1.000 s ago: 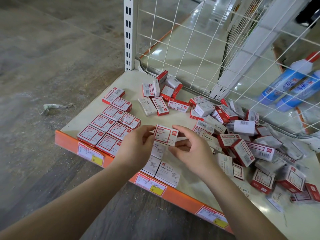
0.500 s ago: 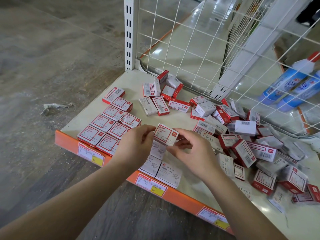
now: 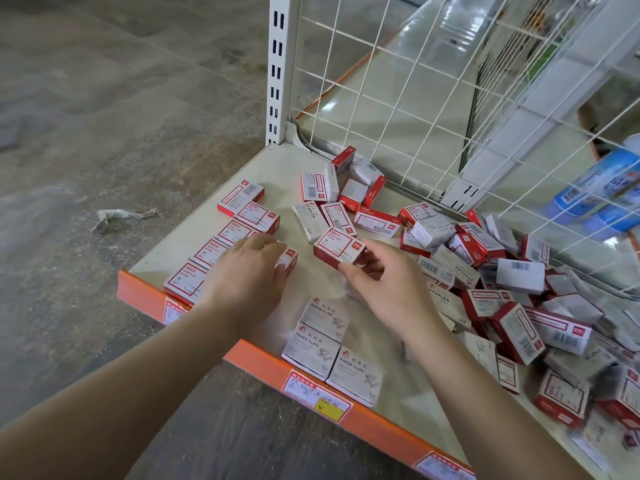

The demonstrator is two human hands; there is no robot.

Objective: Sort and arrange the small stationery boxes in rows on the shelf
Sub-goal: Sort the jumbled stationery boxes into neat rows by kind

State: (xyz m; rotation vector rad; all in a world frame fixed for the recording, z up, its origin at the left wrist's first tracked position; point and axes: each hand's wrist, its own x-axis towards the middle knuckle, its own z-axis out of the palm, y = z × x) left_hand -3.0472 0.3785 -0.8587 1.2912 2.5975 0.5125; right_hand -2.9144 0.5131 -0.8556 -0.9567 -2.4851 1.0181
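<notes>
Head view: right hand (image 3: 388,289) fingers (image 3: 349,271) pinch a red box (image 3: 337,247).

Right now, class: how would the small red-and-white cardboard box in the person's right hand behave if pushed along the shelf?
The small red-and-white cardboard box looks stiff and flat-sided, so it would probably slide, not roll. The right hand lifts it by fingertips, so it seems light. The beige shelf looks smooth.

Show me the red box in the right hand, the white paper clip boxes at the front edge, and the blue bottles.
Red box (image 3: 337,244), head view, top face.
White paper clip boxes (image 3: 311,348), head view, lid of the left one.
Blue bottles (image 3: 599,188), head view, label behind the wire grid.
</notes>
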